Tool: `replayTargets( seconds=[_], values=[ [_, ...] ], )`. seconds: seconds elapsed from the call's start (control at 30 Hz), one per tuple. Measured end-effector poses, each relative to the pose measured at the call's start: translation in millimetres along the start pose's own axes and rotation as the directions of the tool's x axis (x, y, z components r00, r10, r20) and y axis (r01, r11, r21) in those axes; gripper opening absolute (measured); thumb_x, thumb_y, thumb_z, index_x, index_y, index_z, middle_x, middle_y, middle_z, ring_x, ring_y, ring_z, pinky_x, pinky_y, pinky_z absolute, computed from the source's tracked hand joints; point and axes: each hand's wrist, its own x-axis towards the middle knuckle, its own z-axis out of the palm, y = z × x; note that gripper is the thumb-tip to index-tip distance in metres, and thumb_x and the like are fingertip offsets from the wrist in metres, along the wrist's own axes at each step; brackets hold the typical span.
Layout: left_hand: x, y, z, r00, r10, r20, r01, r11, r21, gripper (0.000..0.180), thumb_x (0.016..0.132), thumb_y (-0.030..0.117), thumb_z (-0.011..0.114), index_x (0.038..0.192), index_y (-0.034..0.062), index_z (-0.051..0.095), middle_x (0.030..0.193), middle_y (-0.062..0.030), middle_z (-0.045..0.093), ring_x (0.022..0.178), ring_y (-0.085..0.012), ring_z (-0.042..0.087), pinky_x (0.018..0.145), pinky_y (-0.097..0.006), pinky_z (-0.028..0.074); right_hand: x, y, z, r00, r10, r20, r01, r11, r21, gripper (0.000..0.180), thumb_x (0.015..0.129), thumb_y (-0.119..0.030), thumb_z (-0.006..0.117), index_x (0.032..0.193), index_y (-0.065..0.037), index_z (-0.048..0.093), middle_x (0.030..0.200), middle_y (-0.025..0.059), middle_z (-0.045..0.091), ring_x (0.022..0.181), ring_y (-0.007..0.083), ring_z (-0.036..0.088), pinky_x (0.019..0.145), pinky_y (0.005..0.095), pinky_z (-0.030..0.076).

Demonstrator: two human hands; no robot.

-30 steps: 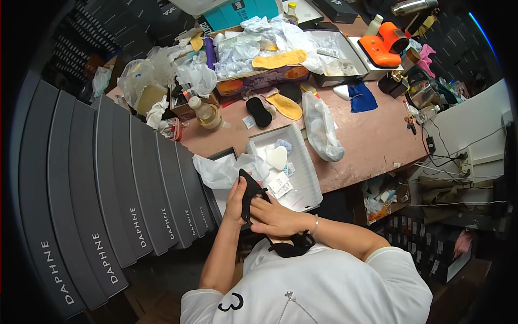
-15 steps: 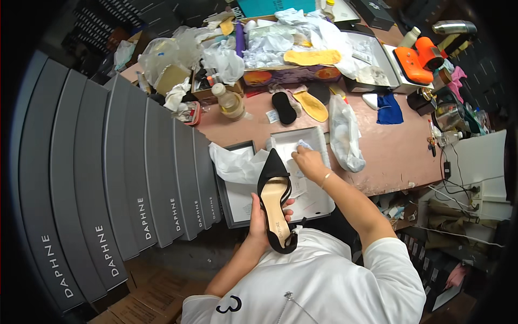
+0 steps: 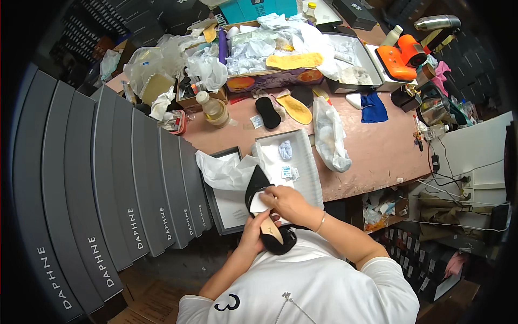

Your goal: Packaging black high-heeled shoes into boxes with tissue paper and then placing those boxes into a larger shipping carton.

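Observation:
A black pointed-toe shoe [image 3: 259,178] with a beige insole lies in my left hand [image 3: 252,235], whose fingers wrap round its middle. It is held sole down, toe pointing away from me. My right hand [image 3: 294,205] pinches a small flat white piece [image 3: 259,203] at the shoe's front opening; whether it is paper or a pad, I cannot tell. Just beyond the hands is a shallow white tray-like box part [image 3: 315,173], holding a crumpled pale-blue wad [image 3: 285,150] and small printed packets [image 3: 286,171]. White tissue paper [image 3: 224,170] drapes over the grey-rimmed box [image 3: 211,202] beside it.
Tall grey shoeboxes [image 3: 102,189] are stacked along the left. On the pink table [image 3: 372,156] are a plastic bag [image 3: 330,140], insoles [image 3: 294,109], a glass bottle [image 3: 213,110], a blue cloth [image 3: 374,108] and an orange device [image 3: 396,62]. A carton of crumpled paper [image 3: 275,80] stands behind.
My right hand has come from the white box part to the shoe and now holds the white piece there. The pale-blue wad lies uncovered. The view has shifted slightly.

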Motion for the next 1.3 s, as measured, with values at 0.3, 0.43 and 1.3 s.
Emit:
replayTargets(
  seconds=[0.3,0.43,1.3],
  values=[
    [12.2,18.0,-15.6,0.98,0.06,-0.187,-0.063,0.998,-0.011,0.038,0.092,0.033,0.058,0.106,-0.0019,0.056,0.091,-0.0135,0.066,0.071,-0.0188,0.064,0.064,-0.031,0.055,71.4,131.7,41.6,0.962,0.262,-0.082,-0.27,0.956,-0.11,0.025,0.083,-0.005,0.052,0.107,-0.004,0.059,0.108,0.0144,0.057,0.093,0.0328,0.06,0.079,0.0409,0.05],
    [19.6,24.8,0.5,0.963,0.154,-0.223,-0.159,0.987,-0.005,0.03,0.091,0.028,0.061,0.104,0.0007,0.058,0.089,-0.011,0.065,0.071,-0.019,0.064,0.065,-0.033,0.055,77.6,139.8,42.7,0.988,0.153,0.038,-0.128,0.921,-0.367,0.018,0.083,-0.006,0.049,0.098,-0.006,0.059,0.1,0.0118,0.059,0.092,0.0318,0.058,0.076,0.0425,0.048],
    [17.4,2.8,2.0,0.937,0.323,-0.135,-0.301,0.94,0.159,0.034,0.091,0.028,0.062,0.113,0.0077,0.047,0.093,-0.0066,0.06,0.068,-0.0169,0.064,0.057,-0.03,0.055,59.3,157.2,47.1,0.797,0.603,0.034,-0.587,0.787,-0.189,0.05,0.079,-0.012,0.064,0.123,-0.004,0.044,0.106,0.0241,0.055,0.089,0.0402,0.06,0.076,0.0459,0.051]
  ],
)
